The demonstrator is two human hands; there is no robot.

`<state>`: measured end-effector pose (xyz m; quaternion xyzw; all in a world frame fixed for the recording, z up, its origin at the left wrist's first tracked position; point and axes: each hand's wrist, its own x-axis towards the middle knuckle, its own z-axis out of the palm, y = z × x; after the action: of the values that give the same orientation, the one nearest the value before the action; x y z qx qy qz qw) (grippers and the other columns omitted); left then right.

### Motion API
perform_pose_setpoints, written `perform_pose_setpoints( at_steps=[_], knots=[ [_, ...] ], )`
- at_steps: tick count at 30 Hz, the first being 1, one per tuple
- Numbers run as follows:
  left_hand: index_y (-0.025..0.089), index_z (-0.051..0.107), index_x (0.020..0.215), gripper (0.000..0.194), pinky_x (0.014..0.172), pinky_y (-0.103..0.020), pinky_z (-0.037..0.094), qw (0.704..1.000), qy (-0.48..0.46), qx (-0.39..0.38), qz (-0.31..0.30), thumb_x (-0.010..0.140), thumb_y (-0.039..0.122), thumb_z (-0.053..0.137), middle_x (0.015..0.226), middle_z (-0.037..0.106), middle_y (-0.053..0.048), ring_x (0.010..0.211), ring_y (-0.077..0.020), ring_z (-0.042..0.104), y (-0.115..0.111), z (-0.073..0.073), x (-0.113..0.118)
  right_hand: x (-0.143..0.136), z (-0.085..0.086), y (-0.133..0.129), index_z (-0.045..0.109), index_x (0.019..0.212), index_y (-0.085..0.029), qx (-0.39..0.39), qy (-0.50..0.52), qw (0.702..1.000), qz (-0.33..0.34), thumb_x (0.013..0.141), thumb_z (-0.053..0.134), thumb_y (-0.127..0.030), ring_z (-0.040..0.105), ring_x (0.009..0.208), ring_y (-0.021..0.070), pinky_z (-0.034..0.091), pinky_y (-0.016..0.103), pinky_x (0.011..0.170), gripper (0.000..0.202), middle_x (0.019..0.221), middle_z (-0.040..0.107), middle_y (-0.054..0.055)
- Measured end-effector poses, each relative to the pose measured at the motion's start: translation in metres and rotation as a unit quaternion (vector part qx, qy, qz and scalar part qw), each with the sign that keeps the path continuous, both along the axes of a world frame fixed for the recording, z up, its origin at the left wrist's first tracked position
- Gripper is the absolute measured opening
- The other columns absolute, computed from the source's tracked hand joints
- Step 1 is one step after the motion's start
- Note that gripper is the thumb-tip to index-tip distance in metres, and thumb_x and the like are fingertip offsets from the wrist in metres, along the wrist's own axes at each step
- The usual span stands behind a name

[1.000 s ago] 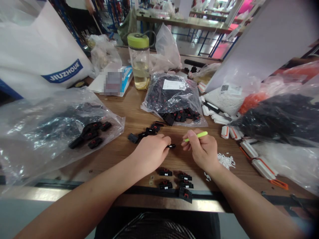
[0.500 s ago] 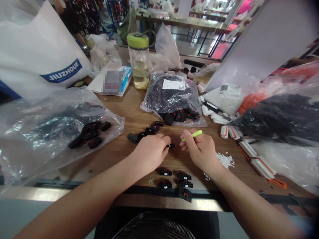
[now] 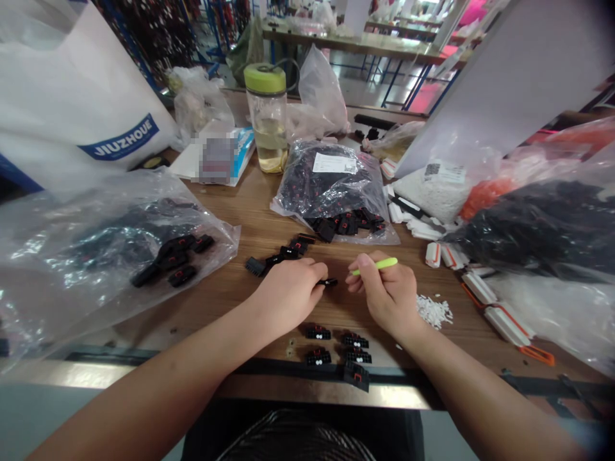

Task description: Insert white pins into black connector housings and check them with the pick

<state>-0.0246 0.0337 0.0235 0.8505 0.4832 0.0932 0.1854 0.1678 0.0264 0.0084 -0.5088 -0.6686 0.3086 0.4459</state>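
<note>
Pinched in my left hand (image 3: 293, 288) is a black connector (image 3: 329, 282), its end poking out past the fingertips. My right hand (image 3: 387, 288) is wrapped round a yellow-green pen-like tool (image 3: 384, 264), a short distance to the right of the connector. Beside the right wrist lies a pile of small white pegs (image 3: 434, 310). Several black connectors (image 3: 318, 332) stand near the table's front edge, most with white dots on them. More black connectors (image 3: 288, 251) lie behind my left hand.
A clear bag of black connectors (image 3: 331, 182) lies behind the hands, near a green-lidded bottle (image 3: 266, 121). Another plastic bag (image 3: 120, 237) covers the left side. White and orange parts (image 3: 507, 323) line the right, beside a bag of black parts (image 3: 533, 221).
My right hand has shifted slightly, and the yellow-green tool in it now lies flatter and a little further right. My left hand has barely moved.
</note>
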Motion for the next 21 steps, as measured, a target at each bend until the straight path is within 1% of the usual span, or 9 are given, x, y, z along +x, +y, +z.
perform_pose_setpoints(
  at_steps=[8,14,21],
  knots=[
    [0.017,0.066,0.089,0.008,0.073,-0.035,0.05,1.0,-0.002,-0.003,0.002,0.089,0.018,0.058,0.085,0.066,-0.003,0.079,-0.0213,0.066,0.0008,-0.0003,0.0008,-0.001,-0.0003,-0.0007,0.066,0.082,-0.017,0.009,-0.001,1.0,-0.003,0.1,0.049,-0.039,0.065,0.05,0.0099,0.052,0.02,0.049,0.034,0.064,0.068,0.001],
    [0.017,0.066,0.09,0.008,0.074,-0.036,0.051,1.0,-0.003,-0.008,0.003,0.089,0.017,0.058,0.087,0.067,-0.004,0.08,-0.0221,0.066,0.0006,0.0004,0.0006,-0.0015,-0.0013,-0.0001,0.065,0.08,-0.017,0.008,-0.019,1.0,0.001,0.1,0.049,-0.039,0.065,0.049,0.0101,0.052,0.02,0.049,0.034,0.063,0.068,0.001],
    [0.017,0.067,0.09,0.009,0.077,-0.037,0.052,1.0,-0.011,-0.018,0.004,0.089,0.016,0.058,0.089,0.068,-0.005,0.084,-0.0226,0.067,0.0,0.0019,0.0004,-0.0021,0.0029,-0.0015,0.066,0.079,-0.018,0.013,-0.004,1.0,-0.019,0.1,0.048,-0.042,0.064,0.048,0.0107,0.053,0.021,0.047,0.037,0.064,0.069,0.002]
  ],
)
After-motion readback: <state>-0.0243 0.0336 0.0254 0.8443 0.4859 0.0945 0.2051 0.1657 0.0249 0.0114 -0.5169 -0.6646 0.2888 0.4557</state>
